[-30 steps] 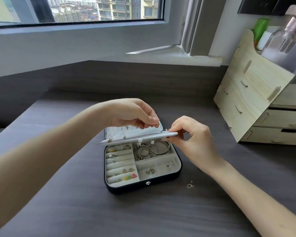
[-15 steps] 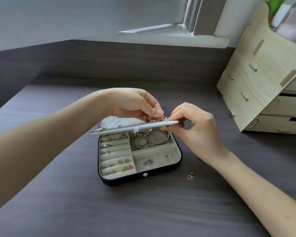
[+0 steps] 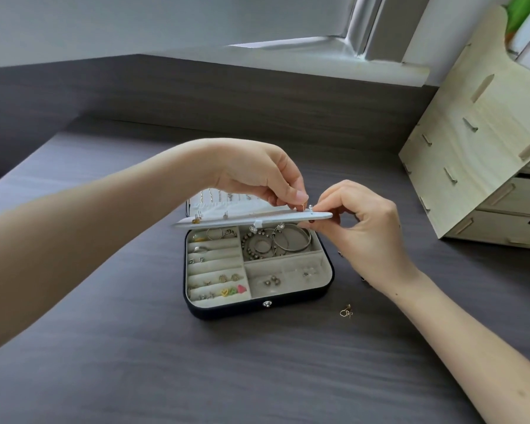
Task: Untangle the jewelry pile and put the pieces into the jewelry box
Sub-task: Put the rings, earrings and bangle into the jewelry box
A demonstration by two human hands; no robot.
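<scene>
Jewelry box (image 3: 259, 311) open on table (image 3: 257, 381): left grip (image 3: 257, 175) pinches tiny earring (image 3: 302, 205), right grip (image 3: 364, 231) holds hinged panel (image 3: 257, 217); a slip could drop the earring

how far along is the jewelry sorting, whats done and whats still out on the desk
Mostly done: the black jewelry box holds silver bangles and coloured studs in its compartments. In hand: the left hand pinches a small gold-hooked earring at the white hinged earring panel, which the right hand grips by its end. Left: at least one small gold earring on the grey desk, right of the box.
</scene>
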